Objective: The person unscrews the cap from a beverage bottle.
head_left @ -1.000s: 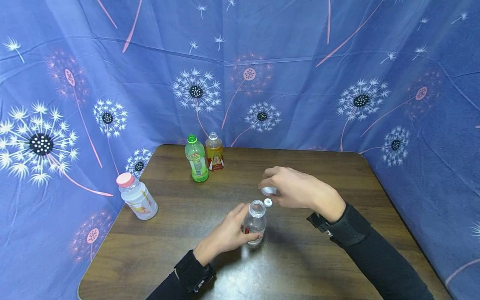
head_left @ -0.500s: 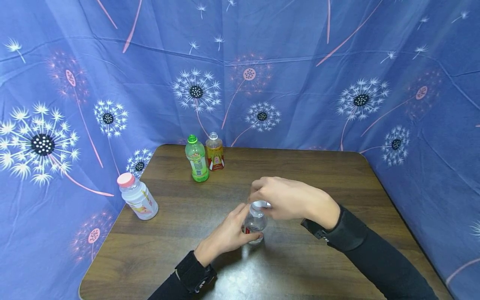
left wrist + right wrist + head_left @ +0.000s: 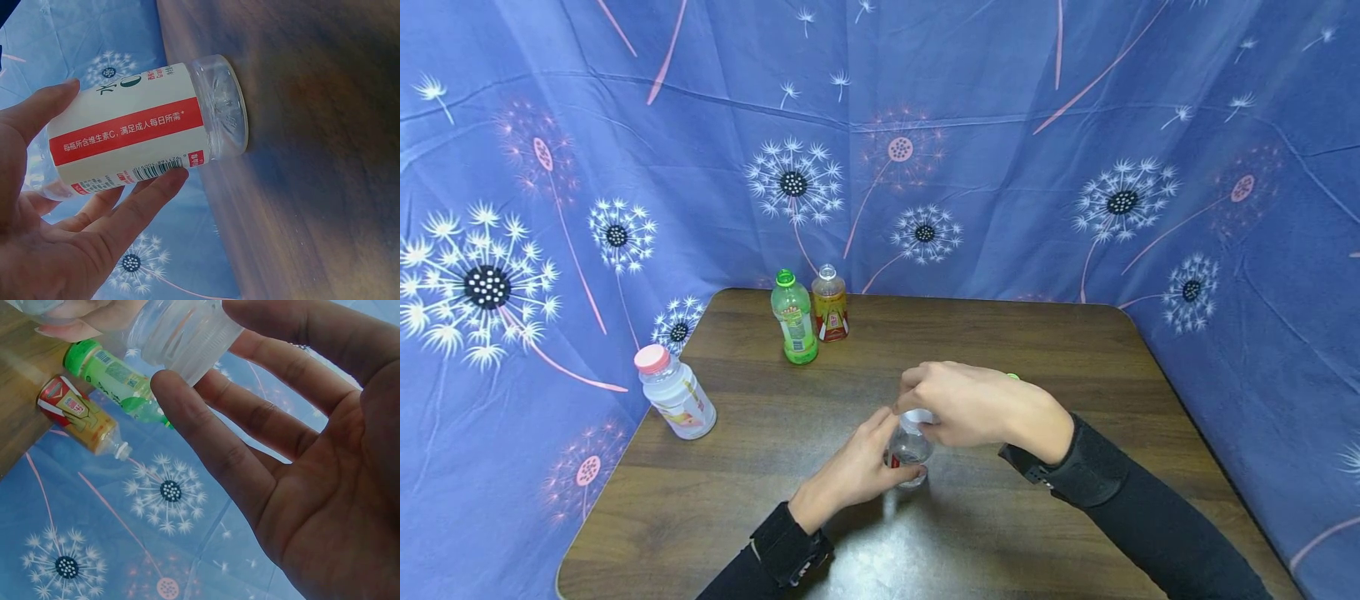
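A clear plastic bottle (image 3: 912, 452) with a white and red label (image 3: 128, 130) stands upright on the table. My left hand (image 3: 856, 467) holds it around the body, thumb on one side and fingers on the other. At its mouth sits a whitish translucent screw cap (image 3: 201, 347). Fingers and thumb of my right hand (image 3: 977, 404) grip the cap's sides from above. The hand hides part of the cap and bottle neck in the head view.
A green bottle (image 3: 794, 321) and a yellow-red labelled bottle (image 3: 830, 310), both uncapped, stand at the table's back. A pink-capped bottle (image 3: 677, 396) is at the left edge. A bit of green (image 3: 1012, 376) shows behind my right hand. A patterned blue cloth (image 3: 985, 167) hangs behind.
My right hand has brought the cap left and down from beside the bottle onto its mouth. The small white item behind the bottle is now hidden. My left hand has stayed on the bottle.
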`<state>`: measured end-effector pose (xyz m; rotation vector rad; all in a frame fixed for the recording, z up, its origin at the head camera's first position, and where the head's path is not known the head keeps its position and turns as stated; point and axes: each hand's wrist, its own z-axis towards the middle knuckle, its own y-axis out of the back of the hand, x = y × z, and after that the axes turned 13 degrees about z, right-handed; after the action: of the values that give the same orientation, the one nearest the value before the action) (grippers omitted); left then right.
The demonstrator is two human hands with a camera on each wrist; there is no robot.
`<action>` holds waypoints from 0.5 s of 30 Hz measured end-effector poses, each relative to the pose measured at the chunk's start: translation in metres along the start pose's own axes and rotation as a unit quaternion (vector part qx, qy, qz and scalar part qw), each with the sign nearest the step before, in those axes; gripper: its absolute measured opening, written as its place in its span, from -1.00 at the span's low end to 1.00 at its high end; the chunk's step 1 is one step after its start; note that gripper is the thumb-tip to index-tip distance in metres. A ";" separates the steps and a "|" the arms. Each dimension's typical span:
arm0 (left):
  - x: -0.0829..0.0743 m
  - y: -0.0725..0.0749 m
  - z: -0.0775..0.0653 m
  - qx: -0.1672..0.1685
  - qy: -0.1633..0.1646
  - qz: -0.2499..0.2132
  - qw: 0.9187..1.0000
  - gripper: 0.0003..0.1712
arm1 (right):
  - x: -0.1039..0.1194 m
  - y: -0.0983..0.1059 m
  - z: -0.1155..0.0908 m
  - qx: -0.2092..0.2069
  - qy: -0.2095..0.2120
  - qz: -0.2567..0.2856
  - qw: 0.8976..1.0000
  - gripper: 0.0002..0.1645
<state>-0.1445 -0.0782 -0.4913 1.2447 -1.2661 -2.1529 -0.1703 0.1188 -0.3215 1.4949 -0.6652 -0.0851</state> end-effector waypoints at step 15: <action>0.001 -0.001 0.000 -0.013 -0.009 0.014 1.000 -0.13 | 0.003 -0.005 0.008 -0.036 -0.033 -0.038 0.998 -0.87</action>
<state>-0.1451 -0.0783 -0.4923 1.1930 -1.2511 -2.1579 -0.1699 0.1104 -0.3253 1.4525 -0.6517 -0.2160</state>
